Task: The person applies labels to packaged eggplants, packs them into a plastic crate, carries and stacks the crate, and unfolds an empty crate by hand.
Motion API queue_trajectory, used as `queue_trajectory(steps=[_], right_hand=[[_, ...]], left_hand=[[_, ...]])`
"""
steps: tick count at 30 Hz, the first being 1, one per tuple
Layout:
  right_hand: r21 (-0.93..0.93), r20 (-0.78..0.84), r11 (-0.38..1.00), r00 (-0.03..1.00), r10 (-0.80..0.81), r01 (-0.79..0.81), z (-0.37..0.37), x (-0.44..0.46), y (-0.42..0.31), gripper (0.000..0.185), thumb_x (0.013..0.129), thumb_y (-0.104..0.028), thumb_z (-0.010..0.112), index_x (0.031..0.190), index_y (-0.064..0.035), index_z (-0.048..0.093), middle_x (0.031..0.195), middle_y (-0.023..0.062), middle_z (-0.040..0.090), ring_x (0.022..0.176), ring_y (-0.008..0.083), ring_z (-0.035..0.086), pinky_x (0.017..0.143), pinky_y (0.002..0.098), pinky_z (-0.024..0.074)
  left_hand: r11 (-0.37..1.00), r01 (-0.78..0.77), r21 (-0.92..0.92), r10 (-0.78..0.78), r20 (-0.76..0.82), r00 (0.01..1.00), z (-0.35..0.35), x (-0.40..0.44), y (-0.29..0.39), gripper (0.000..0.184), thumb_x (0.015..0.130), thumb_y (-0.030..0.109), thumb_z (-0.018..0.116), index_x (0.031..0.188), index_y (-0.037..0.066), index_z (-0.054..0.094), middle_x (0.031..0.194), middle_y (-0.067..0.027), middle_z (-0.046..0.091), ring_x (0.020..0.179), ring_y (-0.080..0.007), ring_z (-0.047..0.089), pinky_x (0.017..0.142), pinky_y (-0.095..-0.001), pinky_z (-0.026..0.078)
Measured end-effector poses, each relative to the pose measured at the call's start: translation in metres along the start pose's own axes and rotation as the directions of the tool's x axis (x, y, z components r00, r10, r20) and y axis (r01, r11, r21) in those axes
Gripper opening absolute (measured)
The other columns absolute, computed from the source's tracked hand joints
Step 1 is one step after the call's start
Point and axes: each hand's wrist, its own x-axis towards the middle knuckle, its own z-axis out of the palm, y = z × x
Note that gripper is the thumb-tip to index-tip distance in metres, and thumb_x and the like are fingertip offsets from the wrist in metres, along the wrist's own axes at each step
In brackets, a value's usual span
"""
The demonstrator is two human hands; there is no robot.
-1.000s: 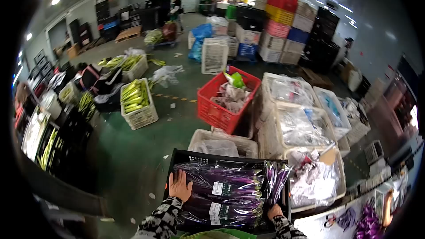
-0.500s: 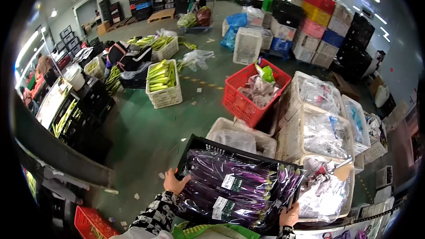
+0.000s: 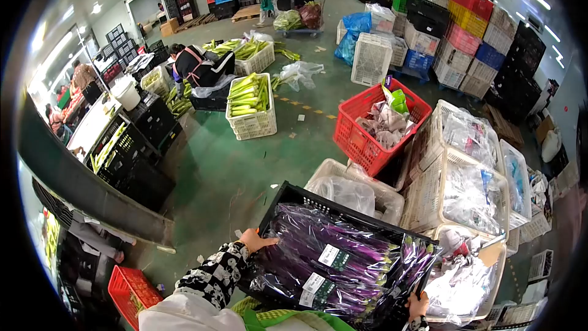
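Observation:
A black crate [image 3: 294, 195] full of long purple eggplants in clear film [image 3: 343, 239] is tilted in front of me. White labels [image 3: 329, 255] show on the packs. At the crate's left side my left hand [image 3: 257, 241] grips the rim, its thumb over the edge by the eggplants. My right hand [image 3: 418, 306] holds the crate's right end near the lower corner, fingers wrapped at the edge. More eggplants [image 3: 416, 257] lie crosswise along the right side of the crate.
White crates [image 3: 471, 196] with plastic bags stand at the right, beside a red crate [image 3: 367, 141]. Green vegetables fill a white crate [image 3: 252, 110]; a person [image 3: 196, 67] bends behind it. Another red crate [image 3: 131, 294] sits lower left, near a dark curved beam [image 3: 92, 196].
The view has swung left, so surroundings appear farther right. My left hand has gone from lying on the packs to the crate's left rim, and the crate has become tilted.

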Motion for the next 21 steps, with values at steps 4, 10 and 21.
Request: queue_trajectory(steps=[4,10,21], right_hand=[[-0.019,-0.001,0.995,0.995,0.102,-0.102,-0.003,0.019,0.014,0.009,0.081,-0.007,0.057,0.076,-0.0017,0.051,0.054,0.0043,0.048,0.041,0.0140,0.044,0.036,0.0279,0.0344],[-0.254,0.107,0.967,0.993,0.054,-0.025,0.002,-0.091,-0.099,0.039,0.085,-0.026,0.063,0.112,0.0005,0.054,0.084,0.0054,0.055,0.062,0.0123,0.045,0.052,0.0289,0.0399],[-0.100,-0.030,0.990,0.994,-0.106,0.103,0.219,-0.252,-0.218,0.011,0.083,-0.009,0.058,0.084,-0.0004,0.052,0.063,0.0030,0.047,0.053,0.0118,0.042,0.048,0.0296,0.0346]], left_hand=[[0.992,0.059,0.116,-0.063,0.031,0.998,-0.006,0.008,0.000,0.088,0.051,0.068,0.076,0.073,-0.015,0.059,0.068,-0.0144,0.062,0.062,-0.0198,0.059,0.057,-0.0362,0.045],[0.992,-0.110,-0.069,0.117,0.103,0.988,-0.057,0.038,-0.013,0.078,0.056,0.064,0.077,0.072,-0.011,0.062,0.061,-0.0083,0.059,0.051,-0.0151,0.053,0.050,-0.0332,0.042],[0.973,-0.146,-0.178,0.179,0.192,0.965,-0.271,0.136,-0.090,0.065,0.060,0.050,0.082,0.092,-0.005,0.065,0.075,-0.0094,0.064,0.066,-0.0147,0.058,0.061,-0.0325,0.047]])
